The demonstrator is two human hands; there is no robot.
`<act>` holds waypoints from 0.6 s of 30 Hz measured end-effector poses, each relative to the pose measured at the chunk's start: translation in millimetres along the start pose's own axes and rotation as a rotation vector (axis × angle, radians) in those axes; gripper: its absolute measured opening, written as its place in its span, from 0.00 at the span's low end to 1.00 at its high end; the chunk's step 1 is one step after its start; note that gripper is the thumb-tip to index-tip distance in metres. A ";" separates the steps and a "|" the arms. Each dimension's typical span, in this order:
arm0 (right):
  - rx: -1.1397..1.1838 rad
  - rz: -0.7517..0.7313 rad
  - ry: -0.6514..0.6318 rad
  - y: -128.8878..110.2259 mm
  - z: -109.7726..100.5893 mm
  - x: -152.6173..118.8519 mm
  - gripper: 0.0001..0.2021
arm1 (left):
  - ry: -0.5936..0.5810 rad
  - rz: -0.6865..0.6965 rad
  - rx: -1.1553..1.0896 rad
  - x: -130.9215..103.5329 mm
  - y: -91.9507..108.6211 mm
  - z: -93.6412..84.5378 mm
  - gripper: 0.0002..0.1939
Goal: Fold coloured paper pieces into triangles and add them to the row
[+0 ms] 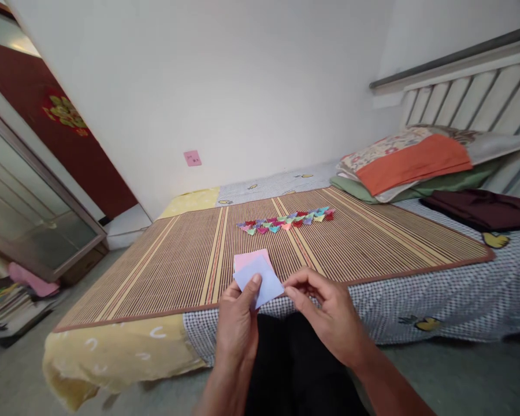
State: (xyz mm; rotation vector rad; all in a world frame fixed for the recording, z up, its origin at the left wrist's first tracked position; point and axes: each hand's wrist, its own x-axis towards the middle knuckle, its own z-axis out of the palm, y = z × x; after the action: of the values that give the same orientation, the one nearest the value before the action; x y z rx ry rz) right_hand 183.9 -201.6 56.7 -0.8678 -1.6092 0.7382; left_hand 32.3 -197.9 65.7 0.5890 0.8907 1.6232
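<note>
A blue-lavender square of paper (266, 284) is pinched in my left hand (238, 312), the thumb lying on top of it. The fingers of my right hand (323, 306) close on the paper's right corner. Just behind it, pink paper (251, 257) lies at the front part of the striped mat (177, 260); its lower part is hidden by the blue sheet. Farther back on the mat, several small folded paper pieces (286, 222) in many colours stand in rows.
Pillows with an orange band (416, 164) and a dark folded cloth (481, 209) lie at the bed's right. A checked sheet (416, 306) and a yellow sheet (125, 352) hang over the front edge. Magazines (8, 306) are stacked at the far left.
</note>
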 end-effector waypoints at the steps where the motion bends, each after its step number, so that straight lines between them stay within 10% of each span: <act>1: -0.041 -0.039 0.020 0.7 2.8 -0.8 0.04 | -0.001 -0.008 -0.015 -0.3 -0.5 0.8 0.17; 18: -0.191 -0.320 0.185 3.3 18.8 -4.8 0.09 | 0.035 -0.279 -0.234 -6.3 -4.3 8.2 0.05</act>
State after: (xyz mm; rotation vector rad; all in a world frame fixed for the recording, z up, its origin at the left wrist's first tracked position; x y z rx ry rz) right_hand 166.6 -204.3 47.8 -0.7646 -1.6181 0.2751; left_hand 42.7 -201.7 67.5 0.2611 0.7574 1.4598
